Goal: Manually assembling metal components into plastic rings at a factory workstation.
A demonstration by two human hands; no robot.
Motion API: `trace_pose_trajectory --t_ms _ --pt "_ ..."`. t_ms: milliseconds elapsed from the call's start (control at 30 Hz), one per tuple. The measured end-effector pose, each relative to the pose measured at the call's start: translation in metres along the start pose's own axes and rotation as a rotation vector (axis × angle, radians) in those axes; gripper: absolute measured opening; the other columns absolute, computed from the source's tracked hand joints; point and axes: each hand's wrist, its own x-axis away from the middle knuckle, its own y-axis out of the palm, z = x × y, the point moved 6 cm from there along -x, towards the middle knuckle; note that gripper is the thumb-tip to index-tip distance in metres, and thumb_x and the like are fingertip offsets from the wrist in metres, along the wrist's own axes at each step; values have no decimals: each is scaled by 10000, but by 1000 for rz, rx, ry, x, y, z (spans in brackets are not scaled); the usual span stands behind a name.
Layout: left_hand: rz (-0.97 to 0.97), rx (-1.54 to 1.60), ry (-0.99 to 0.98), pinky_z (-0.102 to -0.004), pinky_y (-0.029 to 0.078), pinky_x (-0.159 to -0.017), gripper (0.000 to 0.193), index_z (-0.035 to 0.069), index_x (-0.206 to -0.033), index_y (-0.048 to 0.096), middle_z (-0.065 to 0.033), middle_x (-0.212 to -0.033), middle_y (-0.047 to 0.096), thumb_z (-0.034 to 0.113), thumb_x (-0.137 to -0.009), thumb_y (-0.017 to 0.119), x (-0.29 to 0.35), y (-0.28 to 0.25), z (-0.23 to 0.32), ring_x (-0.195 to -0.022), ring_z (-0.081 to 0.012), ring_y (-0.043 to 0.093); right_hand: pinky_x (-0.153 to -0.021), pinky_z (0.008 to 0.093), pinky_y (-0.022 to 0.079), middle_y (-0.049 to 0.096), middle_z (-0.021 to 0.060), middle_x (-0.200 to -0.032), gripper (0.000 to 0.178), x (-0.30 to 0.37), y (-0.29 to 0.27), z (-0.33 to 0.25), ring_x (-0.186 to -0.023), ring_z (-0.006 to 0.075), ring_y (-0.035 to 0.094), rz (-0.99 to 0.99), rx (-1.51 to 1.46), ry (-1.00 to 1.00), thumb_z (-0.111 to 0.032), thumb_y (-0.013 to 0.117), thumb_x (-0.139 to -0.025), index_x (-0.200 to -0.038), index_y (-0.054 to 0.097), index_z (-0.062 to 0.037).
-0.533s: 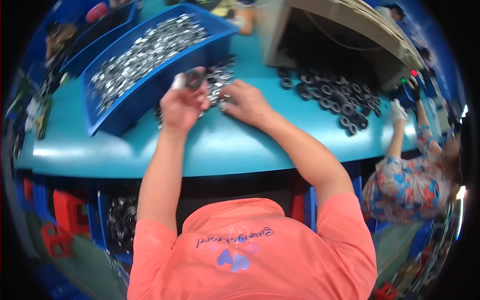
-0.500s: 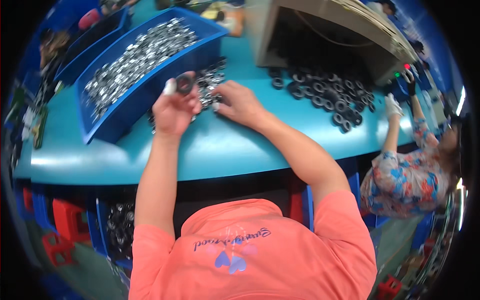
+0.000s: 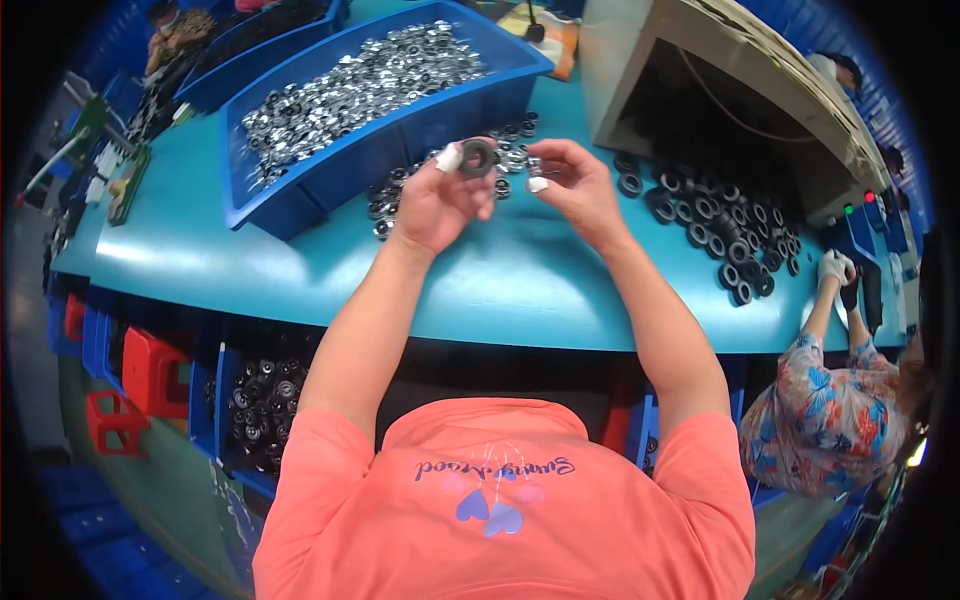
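**Left hand (image 3: pixel 440 205) pinches black ring (image 3: pixel 477 158), right hand (image 3: pixel 582 195) pinches small metal piece (image 3: pixel 535 166)**

Nearest: coral shirt (image 3: pixel 420 520), dark cursive lettering and hearts on chest, lettering upside down in view. Both hands above the counter (image 3: pixel 490 305). Left grip: thumb and fingers pressed on the ring's edge; ring is tilted up, hole facing the camera, round, so no long axis. Right grip: thumb and finger pressed together on the shiny piece, just right of the ring, apart from it; piece too small to tell its axis. Beyond: loose metal parts (image 3: pixel 383 205) on the counter, then blue bin (image 3: pixel 300 205) holding many more. Off right: scattered black rings (image 3: pixel 738 245) before a beige housing (image 3: pixel 607 75).
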Motion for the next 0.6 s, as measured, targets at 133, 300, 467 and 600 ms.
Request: trace_pose_trajectory --t_ms 133,300,467,600 --pt "14 1 -17 -346 503 -645 509 -1 -1321 549 -111 -930 613 401 -1019 467 4 -2 1 -738 -183 579 -852 258 550 681 64 -1098 417 -1 4 -3 -986 124 662 7 38 7 16 760 -799 -1191 623 -20" --pt "-42 20 -35 -348 505 -647 503 -1 -1320 552 -117 -938 622 388 -1008 484 3 3 -1 -740 -187 581 -843 254 555 694 53 -1061 394 -1 6 -7 -950 112 670 33 80 -48 -16 796 -795 -1156 639 -19" --pt "-38 -2 -52 -344 537 -667 434 30 -1282 575 -118 -946 641 352 -998 512 3 6 -1 -750 -167 593 -797 256 565 707 54 -1015 373 3 11 -17 -876 117 687 54 191 -135 -58 827 -789 -1118 655 -25" --pt "-6 -64 -44 -351 543 -762 410 24 -1294 569 -130 -1030 653 294 -989 527 3 6 -3 -851 -187 628 -745 252 561 706 42 -983 353 8 16 -25 -818 115 687 85 319 -192 -78 843 -767 -1075 677 -37"
